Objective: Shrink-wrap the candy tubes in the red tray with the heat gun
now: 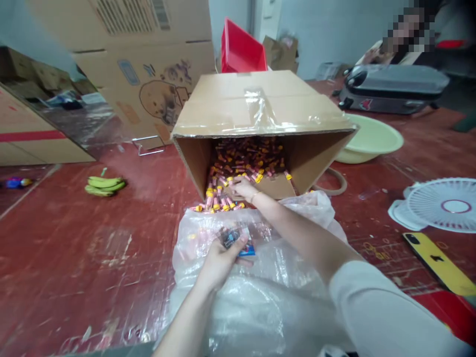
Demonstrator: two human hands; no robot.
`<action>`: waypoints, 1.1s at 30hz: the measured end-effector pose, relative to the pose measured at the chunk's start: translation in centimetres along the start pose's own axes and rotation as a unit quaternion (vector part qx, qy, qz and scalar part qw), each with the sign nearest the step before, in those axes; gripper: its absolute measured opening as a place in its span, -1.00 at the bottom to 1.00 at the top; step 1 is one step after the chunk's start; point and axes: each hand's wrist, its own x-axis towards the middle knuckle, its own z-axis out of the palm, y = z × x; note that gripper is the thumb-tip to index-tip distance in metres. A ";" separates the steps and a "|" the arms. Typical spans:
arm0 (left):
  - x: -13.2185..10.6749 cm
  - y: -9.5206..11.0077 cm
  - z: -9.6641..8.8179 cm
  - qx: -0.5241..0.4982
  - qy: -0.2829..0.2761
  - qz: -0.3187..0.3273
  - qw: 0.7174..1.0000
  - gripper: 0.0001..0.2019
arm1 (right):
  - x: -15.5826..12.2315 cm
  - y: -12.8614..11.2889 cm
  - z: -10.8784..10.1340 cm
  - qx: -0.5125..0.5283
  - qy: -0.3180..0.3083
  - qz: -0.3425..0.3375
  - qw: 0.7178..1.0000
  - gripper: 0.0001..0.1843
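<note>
A large cardboard box (267, 111) lies on its side with its mouth toward me, holding a heap of small pink tubes with yellow caps (245, 158). Some tubes spill over the lower lip onto a clear plastic bag (267, 282) spread in front. My right hand (244, 188) reaches to the box mouth, fingers bent among the tubes at its left side; whether it grips one is hard to make out. Lower down, over the bag, my left hand (225, 253) holds a small dark and blue printed packet (234, 238) between thumb and fingers.
Green bananas (105, 185) lie on the red floor (92, 248) at left. To the right are a pale green basin (372, 139), a tape roll (334, 182), a white fan grille (446, 206) and a yellow phone (441, 263). Behind stand a red crate (243, 49) and a person beside a grey case (397, 89).
</note>
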 end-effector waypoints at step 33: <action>0.6 0.1 2.5 0.070 -0.029 0.088 0.993 -0.69 | -16.8 -11.0 -5.8 -0.151 -0.025 -0.213 0.965 -0.73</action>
